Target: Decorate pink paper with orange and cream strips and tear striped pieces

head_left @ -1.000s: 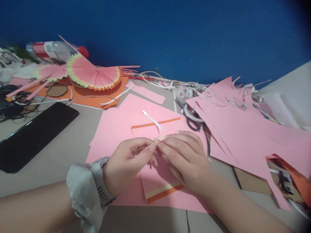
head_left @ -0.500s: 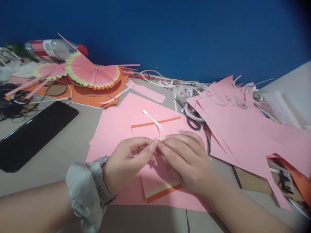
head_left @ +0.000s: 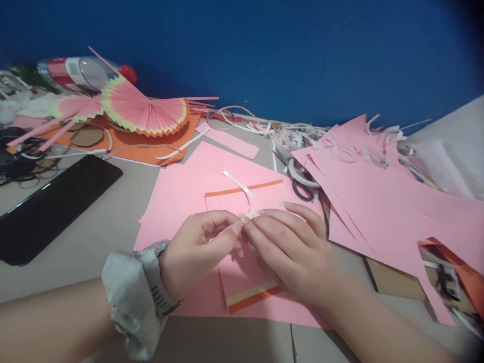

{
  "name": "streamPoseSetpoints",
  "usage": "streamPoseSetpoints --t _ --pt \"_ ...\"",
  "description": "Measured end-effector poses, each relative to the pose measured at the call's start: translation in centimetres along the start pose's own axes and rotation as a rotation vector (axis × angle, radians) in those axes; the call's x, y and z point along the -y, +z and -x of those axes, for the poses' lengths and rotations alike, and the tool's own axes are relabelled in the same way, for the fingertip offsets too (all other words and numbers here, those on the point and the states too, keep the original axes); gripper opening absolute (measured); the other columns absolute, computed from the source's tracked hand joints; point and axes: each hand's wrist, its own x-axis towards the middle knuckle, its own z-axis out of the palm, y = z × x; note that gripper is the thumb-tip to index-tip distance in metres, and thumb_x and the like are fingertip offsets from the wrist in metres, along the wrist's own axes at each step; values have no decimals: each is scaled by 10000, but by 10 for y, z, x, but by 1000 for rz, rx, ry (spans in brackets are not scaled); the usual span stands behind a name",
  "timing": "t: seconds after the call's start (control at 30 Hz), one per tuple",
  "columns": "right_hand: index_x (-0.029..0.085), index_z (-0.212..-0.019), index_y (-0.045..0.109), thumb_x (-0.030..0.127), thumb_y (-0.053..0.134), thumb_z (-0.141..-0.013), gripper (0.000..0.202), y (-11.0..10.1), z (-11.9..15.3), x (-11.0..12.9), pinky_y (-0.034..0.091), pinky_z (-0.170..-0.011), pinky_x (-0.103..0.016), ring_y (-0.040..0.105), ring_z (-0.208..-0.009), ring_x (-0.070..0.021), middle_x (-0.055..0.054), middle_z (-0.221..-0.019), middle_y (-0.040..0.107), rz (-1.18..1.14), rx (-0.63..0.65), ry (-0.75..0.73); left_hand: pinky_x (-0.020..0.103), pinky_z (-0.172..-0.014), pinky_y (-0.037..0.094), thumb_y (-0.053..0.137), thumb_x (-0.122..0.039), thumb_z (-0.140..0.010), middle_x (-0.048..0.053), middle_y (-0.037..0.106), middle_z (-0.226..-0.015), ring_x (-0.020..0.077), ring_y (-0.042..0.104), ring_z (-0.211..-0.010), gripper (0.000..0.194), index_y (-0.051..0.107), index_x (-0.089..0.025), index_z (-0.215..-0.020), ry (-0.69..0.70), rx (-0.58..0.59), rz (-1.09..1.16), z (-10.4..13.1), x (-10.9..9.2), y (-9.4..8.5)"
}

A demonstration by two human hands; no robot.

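Observation:
Pink sheets (head_left: 181, 196) lie on the grey surface, with a smaller pink piece (head_left: 242, 282) on top that has an orange strip (head_left: 244, 188) along its far edge and yellow and orange strips along its near edge. My left hand (head_left: 206, 247) is closed in a pinch over it, fingertips against those of my right hand (head_left: 291, 247). My right hand's fingers are bent and pressed together, the little finger apart. A narrow white strip (head_left: 237, 183) curls up from between the fingertips. What else they pinch is hidden.
At the left lies a black phone (head_left: 60, 206). Behind it are a pleated pink paper fan (head_left: 145, 111), a bottle (head_left: 83, 73) and an orange sheet (head_left: 177, 151). Scissors (head_left: 302, 190), paper scraps (head_left: 291, 136) and large pink sheets (head_left: 385, 201) fill the right, before a blue wall (head_left: 264, 55).
My right little finger has spread slightly away from the others. The fingertips still meet at the same spot, and the view has shifted a little.

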Motion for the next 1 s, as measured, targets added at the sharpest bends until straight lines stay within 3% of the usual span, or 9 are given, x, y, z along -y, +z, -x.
streamPoseSetpoints --t 0.43,0.7,0.83,1.0 --pt "120 -1018 584 152 456 -851 213 2 2 0 373 -903 -420 546 -943 -200 -72 -907 667 -35 -3 51 228 -642 452 426 -196 -855 -1 559 -617 109 538 -619 235 561 -145 -670 -18 -8 12 0 -1 1" --pt "160 -1012 576 100 451 -817 239 8 0 -7 460 -784 -362 561 -851 -172 -65 -885 630 -456 -11 254 203 -651 468 417 -164 -872 -15 601 -674 95 576 -653 236 619 -161 -751 35 -7 26 0 0 3" --pt "194 -1066 514 116 477 -817 263 8 1 -8 446 -875 -370 571 -934 -170 -49 -952 636 -493 -50 350 207 -665 469 415 -172 -875 -5 622 -699 101 586 -664 231 629 -157 -791 32 -31 -49 1 1 2" --pt "160 -972 558 91 499 -810 186 7 1 -4 352 -1002 -423 568 -957 -161 -62 -953 652 -486 2 305 186 -664 439 424 -146 -859 -29 607 -693 96 567 -678 213 607 -180 -756 104 -41 -295 6 2 3"
